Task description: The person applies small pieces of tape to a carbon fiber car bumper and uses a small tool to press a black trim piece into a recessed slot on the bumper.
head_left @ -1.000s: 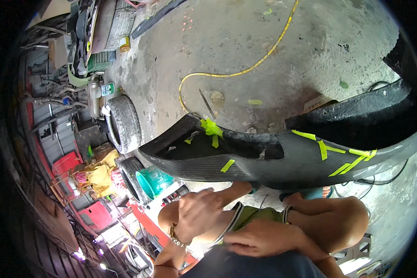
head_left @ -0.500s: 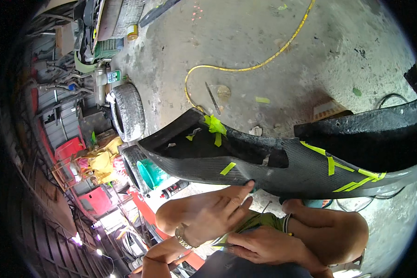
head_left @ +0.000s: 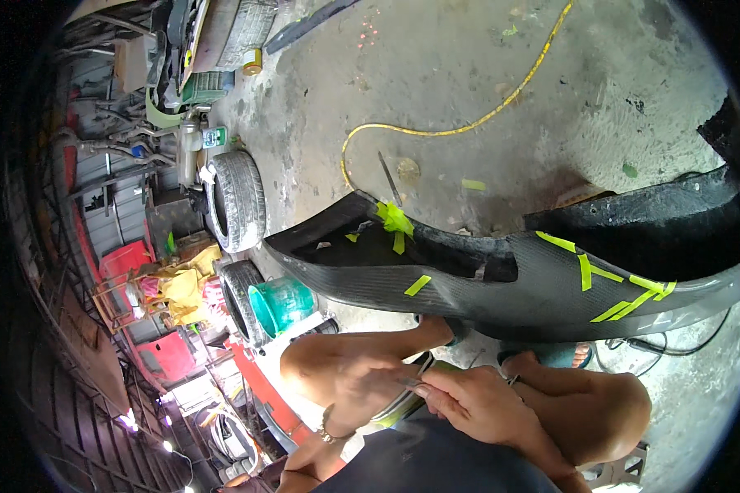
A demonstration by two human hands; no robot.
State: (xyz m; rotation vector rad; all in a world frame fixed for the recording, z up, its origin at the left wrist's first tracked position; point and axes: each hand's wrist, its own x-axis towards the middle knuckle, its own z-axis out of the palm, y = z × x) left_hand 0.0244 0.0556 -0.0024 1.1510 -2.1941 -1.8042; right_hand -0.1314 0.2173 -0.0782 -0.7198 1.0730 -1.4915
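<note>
A long black carbon-fibre-textured car body panel [head_left: 460,304] stretches across in front of my knees. Strips of yellow-green tape [head_left: 418,285] stick to its face, with a crumpled bunch of tape [head_left: 396,218] on its far upper edge. My right hand [head_left: 473,398] is closed in front of my lap, pinching a small thin grey piece [head_left: 411,382] that looks blade-like; most of it is hidden by the fingers. Beside it, over my left thigh, my left hand [head_left: 366,390] is smeared by motion, and its fingers cannot be made out. Neither hand touches the panel.
A yellow hose [head_left: 452,127] curves over the concrete floor beyond the panel, near a thin dark strip [head_left: 389,177]. Tyres [head_left: 240,201], a teal bucket [head_left: 279,308] and a red chair [head_left: 168,357] stand at left. A black cable [head_left: 691,349] lies at right.
My left hand has drawn back from the panel's lower edge toward my right hand. My right hand has risen a little, and the thin piece in it shows more. The view has shifted slightly.
</note>
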